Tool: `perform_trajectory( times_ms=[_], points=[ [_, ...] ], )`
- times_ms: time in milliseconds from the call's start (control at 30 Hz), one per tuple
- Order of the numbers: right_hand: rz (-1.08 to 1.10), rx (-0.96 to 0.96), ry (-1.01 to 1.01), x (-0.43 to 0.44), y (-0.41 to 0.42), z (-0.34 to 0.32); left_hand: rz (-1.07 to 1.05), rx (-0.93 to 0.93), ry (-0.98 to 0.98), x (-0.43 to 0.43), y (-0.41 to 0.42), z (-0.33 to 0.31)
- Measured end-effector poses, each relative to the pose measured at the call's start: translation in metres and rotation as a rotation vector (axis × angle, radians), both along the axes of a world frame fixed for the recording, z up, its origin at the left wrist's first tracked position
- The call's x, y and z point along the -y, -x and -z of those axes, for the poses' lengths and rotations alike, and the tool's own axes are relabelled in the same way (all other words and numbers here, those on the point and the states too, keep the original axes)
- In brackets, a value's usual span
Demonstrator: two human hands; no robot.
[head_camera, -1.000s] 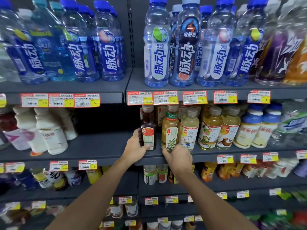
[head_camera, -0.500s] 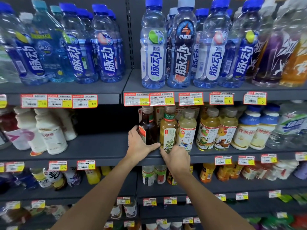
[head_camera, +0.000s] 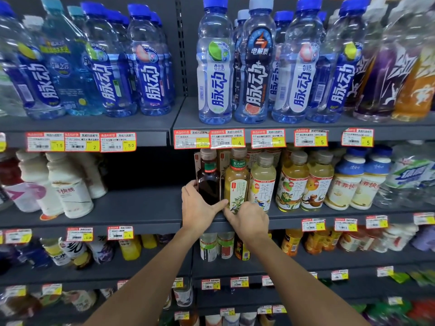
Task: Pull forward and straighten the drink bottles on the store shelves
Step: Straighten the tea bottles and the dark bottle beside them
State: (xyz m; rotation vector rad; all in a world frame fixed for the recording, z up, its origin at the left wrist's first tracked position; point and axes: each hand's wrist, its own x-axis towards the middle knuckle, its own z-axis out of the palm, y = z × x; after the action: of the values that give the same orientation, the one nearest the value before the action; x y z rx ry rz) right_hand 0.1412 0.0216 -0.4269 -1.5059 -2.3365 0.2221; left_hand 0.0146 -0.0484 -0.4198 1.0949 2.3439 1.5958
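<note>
A dark tea bottle (head_camera: pixel 208 177) with a brown cap stands at the left end of a row on the middle shelf (head_camera: pixel 141 205). My left hand (head_camera: pixel 199 209) grips its lower half, fingers round the left side and thumb across the front. Next to it on the right stands a yellow-green tea bottle (head_camera: pixel 236 184) with a green neck band. My right hand (head_camera: pixel 249 220) holds the base of that bottle, with the thumb against its lower front. Both bottles are upright at the shelf's front edge. More pale and yellow tea bottles (head_camera: pixel 294 182) continue the row to the right.
Tall blue sports-drink bottles (head_camera: pixel 214 67) fill the top shelf above. White milk-drink bottles (head_camera: pixel 70 187) stand at the left of the middle shelf, with a bare gap between them and my hands. Price tags (head_camera: pixel 227 138) line the shelf edges. Lower shelves hold more small bottles.
The dark bottle has turned under my left hand: its red and white label faced front a second ago and now the dark side faces front. My right hand stays at the green bottle's base.
</note>
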Motion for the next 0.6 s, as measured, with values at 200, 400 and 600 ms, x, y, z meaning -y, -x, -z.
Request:
perform_trajectory(
  times_ms=[200,400,600],
  points=[
    [0.035,-0.06,-0.005,0.004,0.007,0.001,0.094,0.073,-0.037,0.006,0.014,0.003],
    [0.022,-0.012,-0.027,0.005,0.005,0.001,0.136,0.056,0.004,0.017,0.031,0.007],
    [0.002,0.038,-0.041,-0.003,-0.003,0.001,0.188,0.035,0.096,0.017,0.037,0.005]
  ],
)
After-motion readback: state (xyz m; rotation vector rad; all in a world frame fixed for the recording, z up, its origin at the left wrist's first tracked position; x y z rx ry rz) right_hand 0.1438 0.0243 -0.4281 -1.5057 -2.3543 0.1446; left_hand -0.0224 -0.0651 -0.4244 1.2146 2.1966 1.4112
